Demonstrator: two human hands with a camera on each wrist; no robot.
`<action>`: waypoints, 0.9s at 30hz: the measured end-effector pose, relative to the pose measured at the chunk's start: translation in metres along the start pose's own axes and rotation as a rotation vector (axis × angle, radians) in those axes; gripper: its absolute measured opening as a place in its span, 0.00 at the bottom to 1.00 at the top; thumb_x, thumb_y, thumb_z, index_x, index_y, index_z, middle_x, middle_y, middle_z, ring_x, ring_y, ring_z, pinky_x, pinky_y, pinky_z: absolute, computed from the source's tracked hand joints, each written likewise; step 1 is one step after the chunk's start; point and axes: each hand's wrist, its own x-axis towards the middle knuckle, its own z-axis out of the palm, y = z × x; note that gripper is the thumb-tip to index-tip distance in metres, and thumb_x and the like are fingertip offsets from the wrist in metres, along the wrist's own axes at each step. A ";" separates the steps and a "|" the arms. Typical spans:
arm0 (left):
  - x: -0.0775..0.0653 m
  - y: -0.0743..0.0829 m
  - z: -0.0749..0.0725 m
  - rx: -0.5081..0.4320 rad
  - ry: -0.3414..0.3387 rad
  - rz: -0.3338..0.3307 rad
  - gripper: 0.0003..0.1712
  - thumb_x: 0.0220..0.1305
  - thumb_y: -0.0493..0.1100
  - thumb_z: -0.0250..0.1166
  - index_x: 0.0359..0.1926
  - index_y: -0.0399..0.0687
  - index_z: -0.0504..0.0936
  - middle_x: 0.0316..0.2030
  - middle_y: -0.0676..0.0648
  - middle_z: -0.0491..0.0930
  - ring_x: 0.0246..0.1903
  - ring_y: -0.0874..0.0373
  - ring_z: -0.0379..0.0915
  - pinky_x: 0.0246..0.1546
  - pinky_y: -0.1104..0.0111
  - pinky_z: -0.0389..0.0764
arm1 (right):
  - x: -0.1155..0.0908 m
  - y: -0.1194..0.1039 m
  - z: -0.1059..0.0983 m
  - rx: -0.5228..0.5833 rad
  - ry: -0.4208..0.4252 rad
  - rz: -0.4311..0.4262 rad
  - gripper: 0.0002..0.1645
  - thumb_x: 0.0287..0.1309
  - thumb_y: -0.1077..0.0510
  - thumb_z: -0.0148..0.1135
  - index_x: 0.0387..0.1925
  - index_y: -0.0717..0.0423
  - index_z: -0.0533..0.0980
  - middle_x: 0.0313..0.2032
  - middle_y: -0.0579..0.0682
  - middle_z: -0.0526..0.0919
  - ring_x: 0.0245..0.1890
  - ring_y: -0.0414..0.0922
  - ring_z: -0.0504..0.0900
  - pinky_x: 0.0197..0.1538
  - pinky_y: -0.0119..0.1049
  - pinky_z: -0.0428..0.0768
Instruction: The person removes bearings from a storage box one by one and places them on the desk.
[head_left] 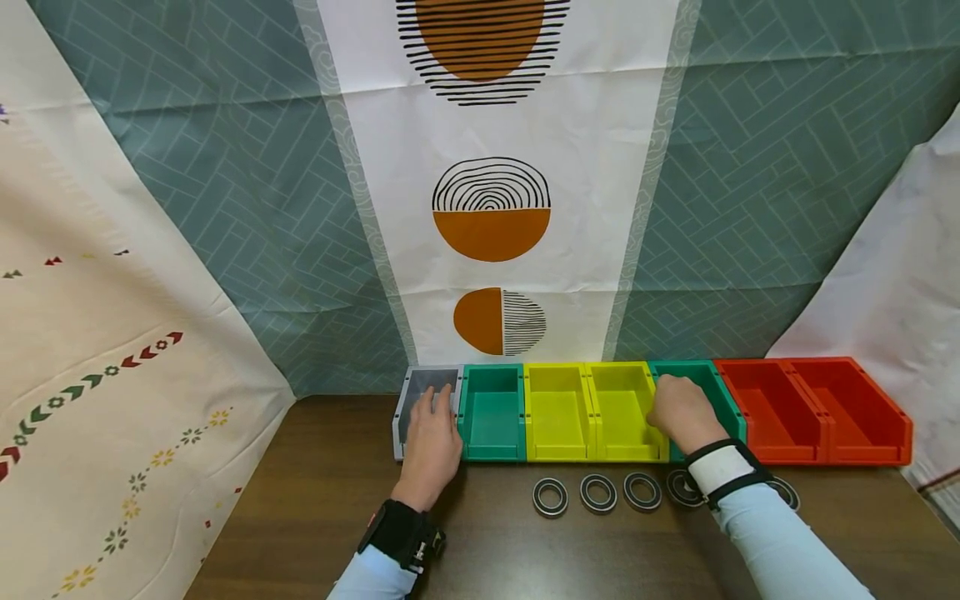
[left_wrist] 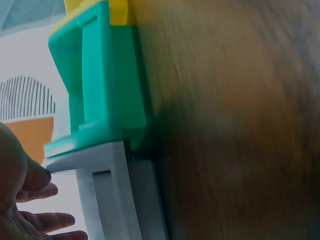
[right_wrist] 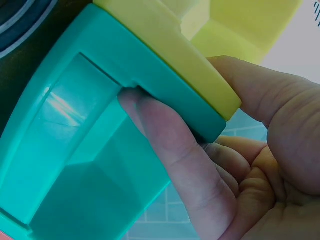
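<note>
My left hand [head_left: 431,437] is over the grey bin [head_left: 401,421] at the row's left end, fingers extended; in the left wrist view its fingertips lie beside the grey bin's rim [left_wrist: 117,187]. With my right hand [head_left: 684,414] I pinch the adjoining side walls of the right-hand green bin [head_left: 708,387] and the yellow bin [head_left: 618,408] beside it. In the right wrist view, the index finger [right_wrist: 175,145] reaches inside the green bin wall, while the thumb [right_wrist: 260,92] presses on the yellow side.
Another green bin [head_left: 492,408], a second yellow bin [head_left: 557,408] and two red bins [head_left: 806,442] complete the row along the cloth backdrop [head_left: 360,317]. Several ring bearings [head_left: 584,493] lie on the wooden table [head_left: 300,500] in front, some partly behind the right wrist.
</note>
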 end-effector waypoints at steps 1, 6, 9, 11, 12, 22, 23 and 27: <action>0.001 -0.002 0.001 0.000 -0.007 -0.001 0.26 0.67 0.39 0.50 0.66 0.43 0.61 0.63 0.36 0.57 0.62 0.42 0.54 0.55 0.51 0.63 | 0.000 0.000 0.000 -0.001 0.001 0.001 0.16 0.48 0.61 0.65 0.30 0.68 0.68 0.21 0.54 0.69 0.22 0.48 0.71 0.25 0.35 0.72; 0.007 -0.012 0.004 0.016 -0.005 -0.002 0.26 0.65 0.38 0.51 0.64 0.42 0.63 0.62 0.35 0.60 0.61 0.42 0.55 0.55 0.51 0.64 | 0.000 -0.001 0.000 -0.010 0.011 -0.005 0.15 0.47 0.61 0.65 0.28 0.67 0.68 0.21 0.54 0.69 0.21 0.48 0.71 0.24 0.35 0.71; 0.009 -0.017 0.006 0.036 -0.032 -0.032 0.26 0.66 0.40 0.52 0.64 0.42 0.64 0.62 0.35 0.60 0.61 0.42 0.54 0.55 0.51 0.64 | -0.002 -0.002 -0.002 -0.008 0.012 -0.009 0.14 0.47 0.61 0.65 0.27 0.66 0.69 0.21 0.54 0.69 0.21 0.48 0.70 0.24 0.35 0.71; 0.009 -0.019 0.008 0.034 -0.076 -0.059 0.28 0.65 0.40 0.54 0.65 0.43 0.63 0.63 0.34 0.58 0.62 0.41 0.52 0.55 0.51 0.64 | -0.003 -0.003 -0.003 -0.006 0.009 -0.008 0.14 0.47 0.61 0.65 0.27 0.66 0.68 0.20 0.54 0.69 0.21 0.48 0.71 0.24 0.35 0.71; 0.009 -0.019 0.008 0.031 -0.097 -0.072 0.28 0.64 0.39 0.55 0.66 0.44 0.63 0.63 0.34 0.57 0.63 0.41 0.51 0.55 0.51 0.64 | -0.003 -0.004 -0.004 -0.006 0.007 -0.008 0.14 0.48 0.61 0.65 0.27 0.66 0.68 0.20 0.54 0.69 0.21 0.48 0.71 0.24 0.35 0.71; 0.009 -0.017 0.005 -0.024 -0.192 -0.149 0.28 0.62 0.37 0.55 0.64 0.41 0.65 0.61 0.31 0.57 0.62 0.41 0.52 0.55 0.51 0.64 | -0.003 -0.003 -0.004 -0.007 -0.001 0.005 0.14 0.48 0.61 0.64 0.27 0.66 0.68 0.20 0.54 0.68 0.21 0.48 0.71 0.23 0.34 0.71; 0.009 -0.016 0.004 -0.028 -0.204 -0.157 0.27 0.62 0.36 0.55 0.63 0.40 0.65 0.61 0.31 0.58 0.61 0.41 0.53 0.55 0.51 0.64 | -0.003 -0.003 -0.004 -0.010 0.000 0.002 0.14 0.48 0.61 0.64 0.28 0.66 0.68 0.20 0.54 0.69 0.21 0.48 0.71 0.23 0.34 0.71; 0.010 -0.014 0.002 -0.033 -0.254 -0.187 0.25 0.61 0.34 0.54 0.61 0.39 0.68 0.59 0.31 0.60 0.59 0.42 0.57 0.53 0.52 0.66 | -0.002 -0.001 -0.002 -0.019 0.011 -0.014 0.15 0.48 0.61 0.64 0.28 0.67 0.68 0.21 0.54 0.69 0.20 0.48 0.71 0.23 0.34 0.70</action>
